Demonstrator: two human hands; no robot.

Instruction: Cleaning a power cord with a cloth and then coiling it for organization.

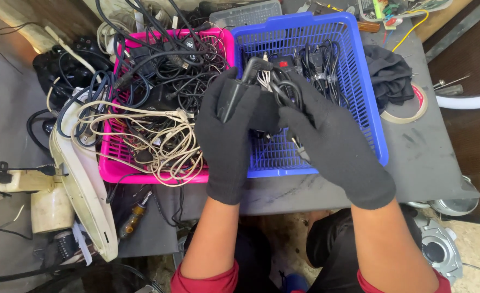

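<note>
Both hands gloved black, meeting over near-left corner of blue basket (370, 116).
Left hand (230, 138): fingers curled round black adapter (232, 97), held upright.
Right hand (327, 144): fingers narrow, closed on bundle of black cable (283, 89) beside adapter.
Pink basket (109, 163) to left, full of tangled black and cream cords (158, 138).
Judgement: keep adapter steady, gather cable in even loops, keep loose plug ends clear of basket mesh. Snag risk from cords lying in blue basket.

Black adapter (230, 100) mostly hidden by gloved hands; cable ends lost in tangle, can't tell.
</note>
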